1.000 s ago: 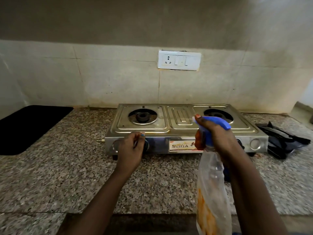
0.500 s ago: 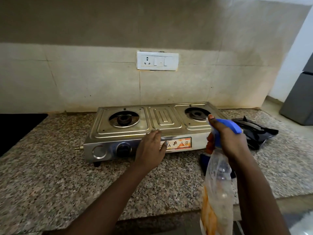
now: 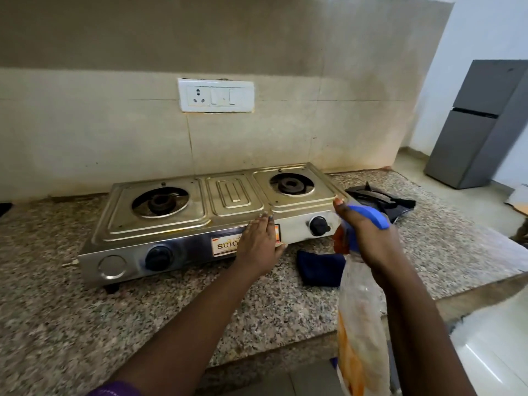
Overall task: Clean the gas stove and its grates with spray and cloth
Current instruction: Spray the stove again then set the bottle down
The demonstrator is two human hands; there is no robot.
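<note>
From the head camera, a two-burner steel gas stove [image 3: 205,221] sits toward the back edge of the granite desk [image 3: 71,324], against the tiled wall. Both burners are bare; the black grates [image 3: 380,200] lie stacked on the desk just beside the stove's right end, toward the right edge. A dark blue cloth [image 3: 318,267] lies crumpled on the desk in front of the stove's right knob.

The left hand [image 3: 261,242] is flat, fingers straight, pressed against the stove's front panel over the brand label, fingertips reaching the top rim. The right hand [image 3: 368,238] grips the neck of a spray bottle [image 3: 361,324], fingers curled around its blue trigger head, nozzle aimed toward the stove's right side.

As I judge it, the risks are these: spray could land on the left hand braced close by or pool in the open burner ports; the light stove could slide on the polished desk if pushed; and mist may drift to the wall socket [image 3: 215,95] above.
</note>
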